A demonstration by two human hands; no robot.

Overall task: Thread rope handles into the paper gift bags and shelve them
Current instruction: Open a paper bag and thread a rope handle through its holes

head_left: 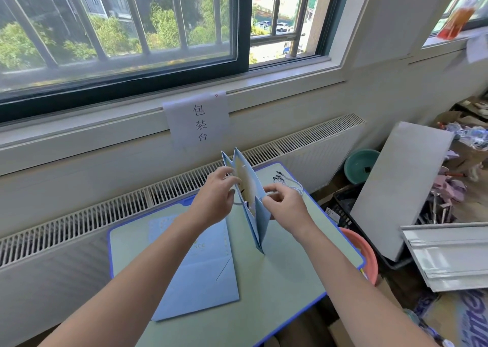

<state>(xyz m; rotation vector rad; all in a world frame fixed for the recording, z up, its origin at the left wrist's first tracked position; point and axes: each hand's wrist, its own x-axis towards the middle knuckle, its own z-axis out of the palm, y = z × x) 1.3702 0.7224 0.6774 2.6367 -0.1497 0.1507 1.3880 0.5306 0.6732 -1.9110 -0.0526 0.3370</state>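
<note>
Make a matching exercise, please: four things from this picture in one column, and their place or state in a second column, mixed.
Things:
1. open bag
2. flat bags
3. ropes
4. sign

Places or states:
A. taped under the window sill
B. lying flat on the table's near left
C. held upright by both hands
D. loose at the table's far right

Pairs: 1-C, 2-B, 3-D, 4-A

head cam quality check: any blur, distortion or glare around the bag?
Head view: strong wide-angle bowing of the sill and radiator; daylight from the window, no glare on the bag; both hands, left and right, slightly soft; right-edge clutter smeared; sign legible.
</note>
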